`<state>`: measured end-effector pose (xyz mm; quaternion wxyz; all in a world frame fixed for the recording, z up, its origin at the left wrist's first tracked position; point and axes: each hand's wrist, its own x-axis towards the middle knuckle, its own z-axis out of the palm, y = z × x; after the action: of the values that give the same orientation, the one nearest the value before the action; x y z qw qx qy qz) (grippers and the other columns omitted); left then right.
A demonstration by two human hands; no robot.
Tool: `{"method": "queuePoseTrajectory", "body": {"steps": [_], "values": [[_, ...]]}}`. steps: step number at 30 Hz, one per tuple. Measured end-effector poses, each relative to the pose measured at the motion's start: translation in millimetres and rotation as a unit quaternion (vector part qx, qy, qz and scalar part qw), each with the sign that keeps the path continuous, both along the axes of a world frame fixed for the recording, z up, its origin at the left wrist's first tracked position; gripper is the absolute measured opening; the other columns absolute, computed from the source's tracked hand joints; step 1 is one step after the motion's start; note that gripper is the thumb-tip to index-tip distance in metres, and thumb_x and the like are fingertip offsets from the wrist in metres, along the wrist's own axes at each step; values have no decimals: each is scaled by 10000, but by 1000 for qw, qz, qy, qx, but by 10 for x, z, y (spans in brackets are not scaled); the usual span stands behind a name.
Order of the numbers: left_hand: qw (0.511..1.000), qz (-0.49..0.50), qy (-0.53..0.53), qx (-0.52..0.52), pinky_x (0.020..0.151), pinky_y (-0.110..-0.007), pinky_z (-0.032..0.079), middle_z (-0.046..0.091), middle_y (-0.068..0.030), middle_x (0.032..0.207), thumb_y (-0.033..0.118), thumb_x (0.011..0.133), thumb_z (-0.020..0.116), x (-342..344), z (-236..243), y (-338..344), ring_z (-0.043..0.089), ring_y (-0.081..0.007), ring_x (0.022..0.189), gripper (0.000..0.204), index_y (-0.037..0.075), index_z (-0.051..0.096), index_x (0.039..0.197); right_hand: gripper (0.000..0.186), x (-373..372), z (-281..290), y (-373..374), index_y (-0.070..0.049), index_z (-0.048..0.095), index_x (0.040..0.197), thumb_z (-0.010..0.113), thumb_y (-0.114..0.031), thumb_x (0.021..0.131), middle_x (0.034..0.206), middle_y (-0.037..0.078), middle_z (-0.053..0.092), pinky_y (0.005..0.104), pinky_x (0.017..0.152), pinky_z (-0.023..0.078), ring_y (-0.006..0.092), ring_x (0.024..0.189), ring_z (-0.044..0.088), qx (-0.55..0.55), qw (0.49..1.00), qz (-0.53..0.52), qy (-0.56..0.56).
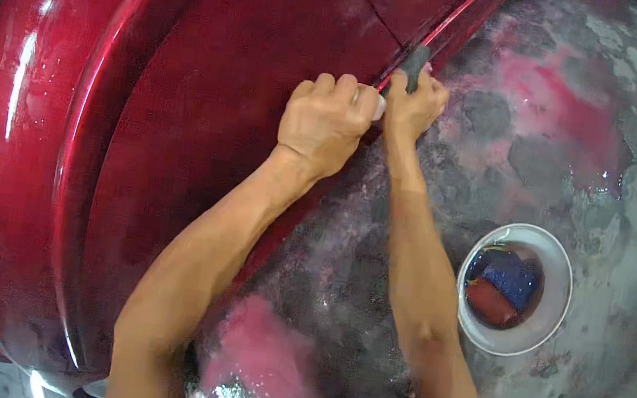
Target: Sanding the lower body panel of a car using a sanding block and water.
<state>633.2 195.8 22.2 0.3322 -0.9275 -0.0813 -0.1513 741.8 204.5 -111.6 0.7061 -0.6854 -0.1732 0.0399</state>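
Note:
A glossy red vehicle panel [193, 96] has a bright raised edge [457, 17] running toward the upper right. My left hand [327, 117] is closed at that edge, knuckles up, with a small pale bit showing at its thumb side; what it grips is hidden. Just to its right and slightly higher, my right hand [415, 104] is closed on a dark grey pad [417, 58] against the edge. Both forearms reach up from the bottom of the view.
The grey floor [630, 232] has pink stains and wet patches. On it, right of my right forearm, stands a white bucket [552, 303] holding liquid with blue and red pieces, perhaps sponges or cloths. A curved red ridge [92, 130] runs down the left.

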Motion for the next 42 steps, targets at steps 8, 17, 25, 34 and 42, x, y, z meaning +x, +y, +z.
{"method": "queuePoseTrajectory", "body": {"steps": [8, 17, 25, 34, 42], "values": [[999, 51, -5, 16, 640, -388, 520, 572, -20, 849, 270, 776, 784, -1, -163, 46, 611, -237, 768, 254, 180, 620, 948, 683, -1798, -306, -693, -43, 496, 1501, 724, -204, 878, 1289, 292, 489, 540, 1077, 352, 468, 1177, 474, 93, 984, 78, -130], [998, 62, 28, -13, 654, -402, 548, 595, -35, 874, 283, 736, 817, -181, -51, -74, 642, -253, 782, 319, 172, 608, 950, 645, -1305, -302, -265, 3, 496, 1434, 725, -188, 861, 1274, 287, 467, 527, 996, 382, 463, 1158, 450, 67, 994, -59, -62], [993, 80, 90, -15, 648, -398, 533, 562, -36, 898, 260, 730, 830, -859, 167, -297, 610, -252, 775, 391, 174, 648, 1065, 651, -1296, -308, -437, -4, 501, 1447, 724, -210, 871, 1233, 270, 475, 509, 995, 377, 424, 1123, 466, 14, 999, -20, -46], [994, 97, 52, 26, 557, -337, 430, 499, -6, 795, 221, 740, 737, -1602, -32, -469, 528, -195, 665, 293, 133, 654, 1006, 715, -2909, -370, -1131, 10, 442, 1466, 763, -128, 843, 1368, 317, 394, 571, 1021, 384, 495, 1227, 422, 71, 971, 186, -129], [991, 127, 11, 44, 569, -340, 431, 514, -1, 804, 226, 810, 674, -2329, -11, -702, 523, -184, 676, 157, 148, 647, 944, 593, -2361, -166, -649, 47, 503, 1385, 701, -222, 895, 1201, 245, 457, 495, 1022, 356, 407, 1133, 455, 42, 998, 36, -15]]}}
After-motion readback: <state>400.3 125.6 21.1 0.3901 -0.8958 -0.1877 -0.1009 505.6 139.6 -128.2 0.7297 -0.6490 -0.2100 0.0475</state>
